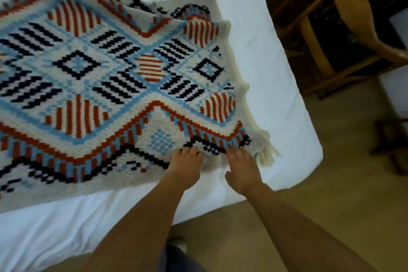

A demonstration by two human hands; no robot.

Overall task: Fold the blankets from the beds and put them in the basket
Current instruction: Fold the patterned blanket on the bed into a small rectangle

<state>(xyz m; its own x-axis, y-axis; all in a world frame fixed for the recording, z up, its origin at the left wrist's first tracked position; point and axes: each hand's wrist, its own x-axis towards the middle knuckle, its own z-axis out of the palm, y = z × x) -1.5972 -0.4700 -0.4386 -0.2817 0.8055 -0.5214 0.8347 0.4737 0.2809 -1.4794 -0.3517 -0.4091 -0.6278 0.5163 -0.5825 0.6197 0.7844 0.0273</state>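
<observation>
Both arms are reaching over the bed's [276, 86] near corner, left hand [187, 166] and right hand [242, 169] pinching the patterned blanket's [114, 73] near edge beside a tassel [266, 153].

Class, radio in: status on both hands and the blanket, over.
Left hand and right hand on blanket near edge, grip unclear. Blanket spread on bed. No basket visible.

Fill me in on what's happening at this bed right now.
A person stands at the corner of a white bed, working on a patterned blanket spread across it. The left hand and right hand rest side by side on the blanket's near edge, close to a tasselled corner. The blanket already looks doubled over. No basket is in view.
</observation>
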